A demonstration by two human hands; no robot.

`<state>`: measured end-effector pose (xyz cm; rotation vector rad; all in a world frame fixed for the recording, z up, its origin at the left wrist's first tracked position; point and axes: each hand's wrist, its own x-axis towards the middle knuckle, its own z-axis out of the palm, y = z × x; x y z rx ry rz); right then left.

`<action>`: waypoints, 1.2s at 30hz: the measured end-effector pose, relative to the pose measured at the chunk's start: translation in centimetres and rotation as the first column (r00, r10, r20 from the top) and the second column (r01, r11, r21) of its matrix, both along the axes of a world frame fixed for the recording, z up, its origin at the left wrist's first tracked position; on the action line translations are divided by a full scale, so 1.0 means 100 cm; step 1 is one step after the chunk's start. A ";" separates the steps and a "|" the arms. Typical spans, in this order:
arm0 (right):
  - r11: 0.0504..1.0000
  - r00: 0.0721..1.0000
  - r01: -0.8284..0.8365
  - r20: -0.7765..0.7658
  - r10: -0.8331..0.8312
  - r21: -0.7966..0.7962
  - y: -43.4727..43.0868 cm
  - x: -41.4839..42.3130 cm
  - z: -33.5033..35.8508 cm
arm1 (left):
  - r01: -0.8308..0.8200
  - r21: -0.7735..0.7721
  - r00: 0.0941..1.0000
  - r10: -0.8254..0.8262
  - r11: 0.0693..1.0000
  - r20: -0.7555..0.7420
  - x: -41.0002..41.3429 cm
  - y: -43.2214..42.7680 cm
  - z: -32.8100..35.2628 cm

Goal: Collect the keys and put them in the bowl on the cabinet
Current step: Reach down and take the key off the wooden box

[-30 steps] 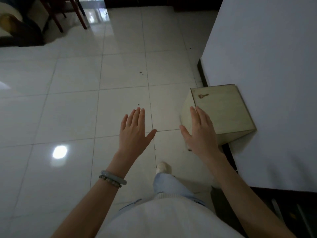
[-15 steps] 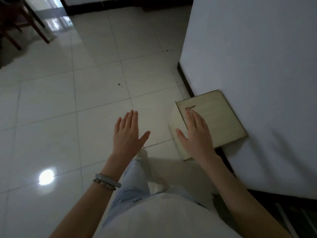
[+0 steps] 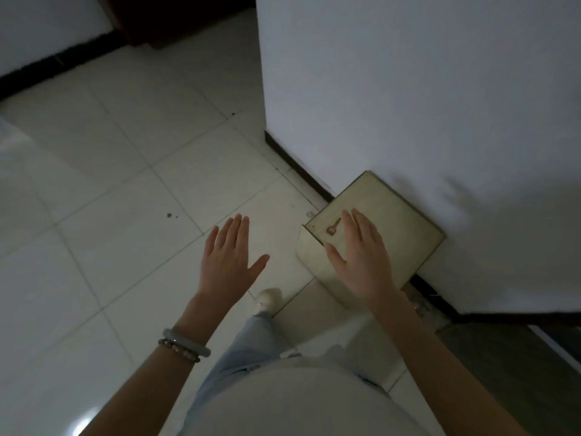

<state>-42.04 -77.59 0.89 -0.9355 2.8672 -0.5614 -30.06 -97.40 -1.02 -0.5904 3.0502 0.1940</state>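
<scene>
Small brown key (image 3: 333, 227) on pale wooden box (image 3: 405, 234) against white wall (image 3: 424, 89), right hand (image 3: 361, 262) flat above box, fingers together, key at its 11 o'clock, left hand (image 3: 227, 262) empty at 9 o'clock, fingers extended, thumb apart

A pale tiled floor (image 3: 110, 190) is filling the left and centre of the frame, with a few dark specks (image 3: 169, 215) lying on it left of centre. A low wooden box (image 3: 396, 228) is sitting on the floor at centre right, against the white wall. A single reddish key (image 3: 334, 227) is lying flat near the box top's left corner.
</scene>
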 end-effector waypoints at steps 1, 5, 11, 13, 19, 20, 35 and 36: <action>0.999 0.999 0.034 0.005 -0.034 -0.006 -0.008 -0.003 0.000 | 0.036 0.000 0.999 -0.036 0.999 0.006 -0.007 -0.012 0.000; 0.984 0.985 0.173 0.019 -0.173 -0.034 -0.032 -0.013 -0.003 | 0.179 0.004 0.984 -0.179 0.984 0.016 -0.039 -0.045 -0.005; 0.944 0.945 0.327 0.021 -0.327 -0.032 -0.038 -0.023 -0.015 | 0.395 0.008 0.918 -0.395 0.919 0.047 -0.085 -0.057 -0.017; 0.934 0.934 0.356 0.034 -0.355 -0.021 -0.035 -0.028 -0.021 | 0.440 0.010 0.897 -0.440 0.898 0.041 -0.101 -0.057 -0.023; 0.924 0.919 0.381 0.109 -0.378 -0.007 -0.025 -0.055 -0.054 | 0.525 0.051 0.847 -0.528 0.849 0.068 -0.146 -0.048 -0.050; 0.923 0.916 0.386 0.123 -0.381 -0.012 -0.023 -0.061 -0.061 | 0.535 0.057 0.840 -0.537 0.843 0.076 -0.153 -0.046 -0.056; 0.887 0.867 0.458 0.243 -0.434 -0.050 -0.017 -0.124 -0.259 | 0.633 0.126 0.773 -0.633 0.764 -0.045 -0.223 -0.010 -0.243; 0.886 0.866 0.460 0.243 -0.436 -0.049 -0.017 -0.127 -0.273 | 0.639 0.130 0.768 -0.638 0.758 -0.055 -0.226 -0.006 -0.257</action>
